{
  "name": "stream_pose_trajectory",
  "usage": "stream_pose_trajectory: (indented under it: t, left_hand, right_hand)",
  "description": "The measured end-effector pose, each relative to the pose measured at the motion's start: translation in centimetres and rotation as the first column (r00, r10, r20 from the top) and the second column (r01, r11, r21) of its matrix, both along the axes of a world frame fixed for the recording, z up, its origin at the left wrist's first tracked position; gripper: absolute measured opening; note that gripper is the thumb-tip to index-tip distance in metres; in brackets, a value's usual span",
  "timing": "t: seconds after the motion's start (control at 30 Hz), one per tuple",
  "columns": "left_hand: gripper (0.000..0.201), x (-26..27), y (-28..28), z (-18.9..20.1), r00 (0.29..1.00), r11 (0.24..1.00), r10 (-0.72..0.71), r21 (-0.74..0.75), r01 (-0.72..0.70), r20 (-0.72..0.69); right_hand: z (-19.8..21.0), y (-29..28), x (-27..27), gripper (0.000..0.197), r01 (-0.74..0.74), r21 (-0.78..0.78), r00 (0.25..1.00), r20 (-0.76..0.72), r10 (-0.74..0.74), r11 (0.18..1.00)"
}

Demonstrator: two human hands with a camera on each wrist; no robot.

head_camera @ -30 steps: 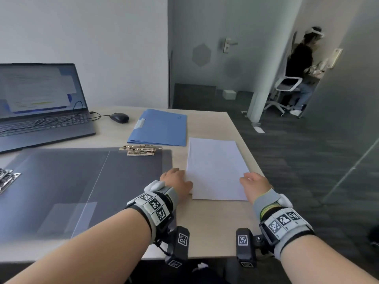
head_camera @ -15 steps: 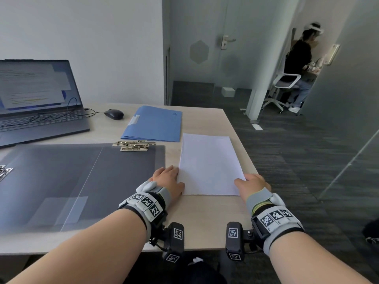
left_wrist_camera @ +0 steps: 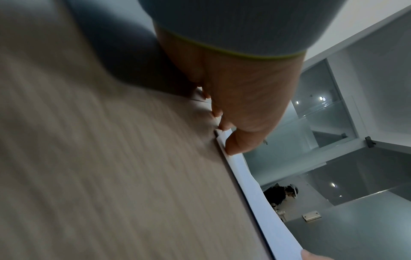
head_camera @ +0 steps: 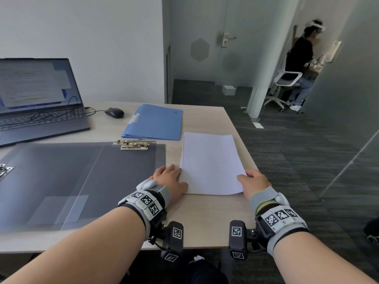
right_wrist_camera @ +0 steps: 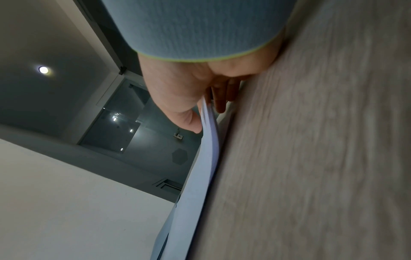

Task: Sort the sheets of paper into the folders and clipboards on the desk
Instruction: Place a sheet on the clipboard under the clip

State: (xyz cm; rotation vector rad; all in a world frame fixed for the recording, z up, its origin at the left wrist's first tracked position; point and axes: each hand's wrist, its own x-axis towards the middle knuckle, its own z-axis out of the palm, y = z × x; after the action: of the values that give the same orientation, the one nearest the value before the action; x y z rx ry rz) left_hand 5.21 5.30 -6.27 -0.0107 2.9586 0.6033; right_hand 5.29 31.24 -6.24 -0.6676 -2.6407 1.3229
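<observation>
I have both hands at the near end of the paper (head_camera: pixel 211 162), one at each bottom corner. The stack lies on the desk (head_camera: pixel 205 222) near its right edge, long axis running straight away from me, so my grip is on the short near edge and the rest of the sheets extend ahead of my knuckles.

My right hand (head_camera: pixel 255 181) has the near right corner: in the right wrist view the thumb (right_wrist_camera: pixel 189 121) sits on top and the fingers (right_wrist_camera: pixel 222 100) curl beneath, and the corner is bowed up off the wood. That is a pinch on the sheets. My left hand (head_camera: pixel 169 178) is at the near left corner; in the left wrist view the thumb (left_wrist_camera: pixel 235 146) presses down on the edge and the fingertips (left_wrist_camera: pixel 222 125) meet it, but I cannot tell whether any finger is under the stack there.

The open clipboard (head_camera: pixel 82 177) lies just left of the paper, its clip (head_camera: pixel 134 144) at the far edge, its long side parallel to the stack. The folder (head_camera: pixel 153 123) is ahead, its near edge just beyond the paper's far left corner. My left hand is the nearer one to the clipboard, almost at its right edge, so I judge a move there goes sideways, leftward, with no turning of the sheets.
</observation>
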Motion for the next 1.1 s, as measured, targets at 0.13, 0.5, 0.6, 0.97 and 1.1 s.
stream_pose_trajectory:
  t: [0.13, 0.5, 0.6, 0.97, 1.1]
  left_hand:
    - [0.048, 0.0, 0.1, 0.1, 1.0, 1.0, -0.003, 0.012, 0.003, 0.002]
    - [0.047, 0.0, 0.0, 0.3, 0.999, 0.999, -0.011, 0.031, 0.009, 0.046]
    - [0.052, 0.0, -0.1, 0.4, 0.998, 0.999, 0.001, 0.039, -0.003, 0.061]
    - [0.065, -1.2, -1.6, 1.2, 0.977, 0.835, 0.149, 0.51, -0.207, 0.153]
    - [0.082, -1.8, -3.1, 3.1, 0.953, 0.573, 0.225, 0.763, -0.298, 0.203]
  right_hand:
    - [0.6, -0.3, 0.4, 0.027, -0.049, -0.285, 0.99, -0.139, 0.009, 0.957]
    - [1.4, -0.6, -0.4, 0.014, -0.065, -0.241, 0.997, -0.05, 0.054, 0.968]
    - [2.1, -1.1, -1.0, 0.012, -0.049, -0.249, 0.998, 0.024, 0.057, 0.967]
    - [2.2, -0.5, 0.5, 0.025, -0.01, -0.532, 0.999, -0.044, -0.016, 0.847]
    - [2.6, -1.0, 2.0, 0.025, -0.14, -0.637, 0.989, -0.132, 0.071, 0.758]
